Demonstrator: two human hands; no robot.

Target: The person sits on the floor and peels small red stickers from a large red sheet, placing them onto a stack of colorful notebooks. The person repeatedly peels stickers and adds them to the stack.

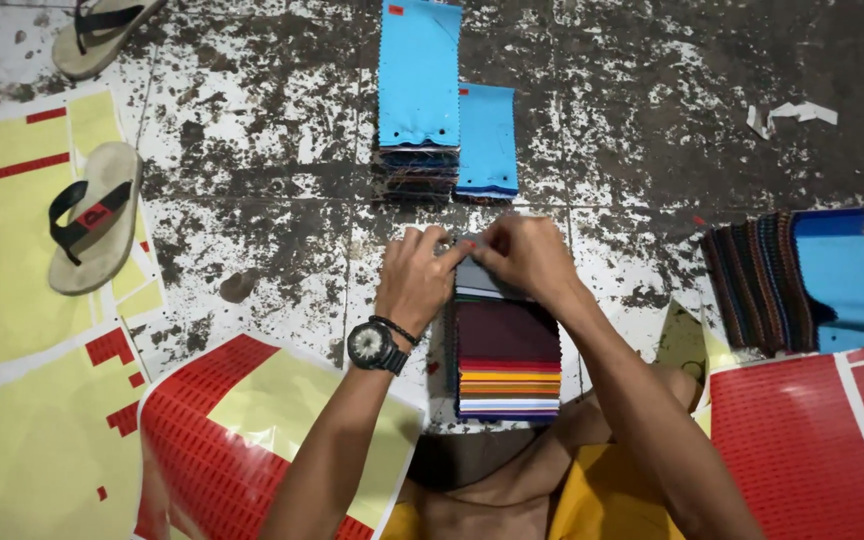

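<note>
Both the left hand (414, 275) and the right hand (524, 255) are pinching the top edge of the stepped stack of fabric swatches (508, 365) lying on the floor (282, 215), seemingly keeping its edges lined up.

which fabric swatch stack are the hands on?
The fanned multicolour stack under both hands; its top is grey and maroon, while the other stacks show blue tops.

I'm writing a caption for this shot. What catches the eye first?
Both hands, left hand and right hand, pinch the top of a fanned stack of fabric swatches at centre. Bright blue swatch piles lie above, and red-and-yellow sheets flank the worn floor.
</note>
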